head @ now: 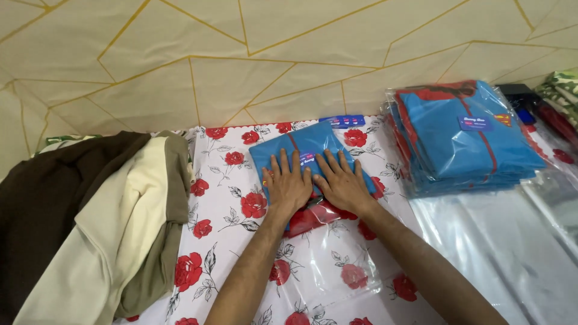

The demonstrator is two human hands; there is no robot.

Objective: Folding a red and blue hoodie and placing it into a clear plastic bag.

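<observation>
A folded blue garment with red trim (pixel 308 143) lies on the rose-printed cloth (pixel 220 180), partly inside a clear plastic bag (pixel 328 262) whose mouth points toward me. My left hand (pixel 288 183) and my right hand (pixel 342 180) press flat on the garment side by side, fingers spread and pointing away from me. Neither hand grips anything. A blue card tag (pixel 342 121) lies just beyond the garment's far edge.
A stack of bagged blue-and-red garments (pixel 466 138) sits at the right. Loose clear plastic bags (pixel 518 241) spread below it. At the left lies a heap of brown, cream and olive clothes (pixel 96 222). A cream wall with gold lines (pixel 241 60) rises behind.
</observation>
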